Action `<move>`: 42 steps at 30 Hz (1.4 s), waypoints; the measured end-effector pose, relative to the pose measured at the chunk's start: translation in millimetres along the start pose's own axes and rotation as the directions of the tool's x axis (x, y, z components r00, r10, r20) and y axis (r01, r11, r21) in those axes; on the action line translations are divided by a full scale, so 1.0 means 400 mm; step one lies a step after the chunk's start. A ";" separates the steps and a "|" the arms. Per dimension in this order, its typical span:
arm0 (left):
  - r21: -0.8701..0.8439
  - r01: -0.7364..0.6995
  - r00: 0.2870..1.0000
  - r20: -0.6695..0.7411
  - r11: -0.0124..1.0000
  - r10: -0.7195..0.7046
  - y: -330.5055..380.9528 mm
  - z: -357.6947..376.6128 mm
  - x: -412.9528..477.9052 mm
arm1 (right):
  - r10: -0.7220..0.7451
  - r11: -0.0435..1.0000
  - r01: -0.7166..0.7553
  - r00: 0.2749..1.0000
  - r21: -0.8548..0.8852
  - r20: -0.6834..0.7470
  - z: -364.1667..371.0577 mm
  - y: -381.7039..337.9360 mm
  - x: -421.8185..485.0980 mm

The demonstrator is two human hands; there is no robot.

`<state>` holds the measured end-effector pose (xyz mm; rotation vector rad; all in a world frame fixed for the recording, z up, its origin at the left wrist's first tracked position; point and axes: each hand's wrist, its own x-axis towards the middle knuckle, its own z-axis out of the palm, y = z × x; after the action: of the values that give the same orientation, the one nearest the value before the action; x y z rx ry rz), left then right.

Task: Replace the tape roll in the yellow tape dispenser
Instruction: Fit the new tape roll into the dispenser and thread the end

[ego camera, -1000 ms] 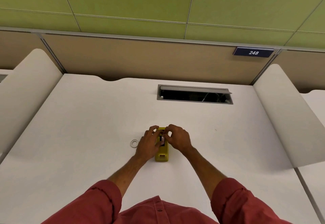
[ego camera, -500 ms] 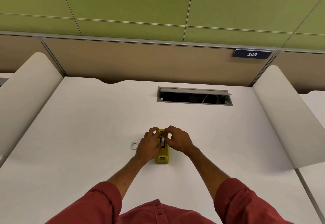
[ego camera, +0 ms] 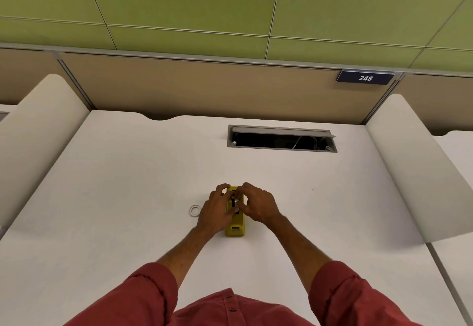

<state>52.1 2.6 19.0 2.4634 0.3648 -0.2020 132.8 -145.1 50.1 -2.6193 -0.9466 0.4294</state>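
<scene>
I judge the job to be in its middle: a small white ring (ego camera: 195, 210), which could be either the spent core or the new roll, lies on the desk (ego camera: 128, 172) just beside my left hand's outer edge, apart from it. The yellow dispenser (ego camera: 235, 227) sits between my two hands, its near end poking out toward me below the knuckles. Whether a roll is seated inside the dark slot I cannot tell; something small and pale shows at the fingertips, too small to name.

My left hand (ego camera: 214, 213) is curled against the dispenser's left flank, fingers wrapped over its top edge, bracing it. My right hand (ego camera: 257, 206) comes in from the other side, thumb and forefinger pinched together over the slot; whether they grip tape, a hub or nothing I cannot make out.

What seems left: finish seating whatever is being worked into the slot, thread the tape end forward to the cutter, and clear away the loose ring if it is the old core.
</scene>
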 end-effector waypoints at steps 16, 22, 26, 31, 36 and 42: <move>0.033 -0.010 1.000 0.006 0.999 0.010 0.001 -0.005 -0.002 | 0.015 0.998 -0.015 1.000 0.057 0.004 0.007 0.006 -0.010; 0.060 -0.020 1.000 0.013 0.998 0.019 0.006 -0.012 0.001 | 0.006 0.998 -0.007 1.000 0.058 0.013 0.007 0.006 -0.011; 0.094 -0.026 0.999 0.022 0.995 0.024 0.008 -0.017 0.005 | -0.001 0.999 0.000 1.000 0.049 0.019 0.006 0.007 -0.011; 0.104 -0.020 1.000 0.020 0.994 0.018 0.008 -0.015 0.004 | -0.014 1.000 0.013 0.999 0.023 0.032 0.003 0.011 -0.007; 0.103 -0.018 0.999 0.029 0.994 0.016 0.010 -0.016 0.006 | -0.023 1.000 0.023 0.999 0.020 0.034 0.006 0.014 -0.007; 0.084 -0.030 0.999 0.029 0.996 0.027 0.009 -0.022 0.006 | -0.020 0.999 0.019 1.000 0.035 0.023 0.012 0.016 -0.014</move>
<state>55.9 5.7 27.3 2.5449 0.3152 -0.2436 130.4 -152.6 44.1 -2.5768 -0.9630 0.4689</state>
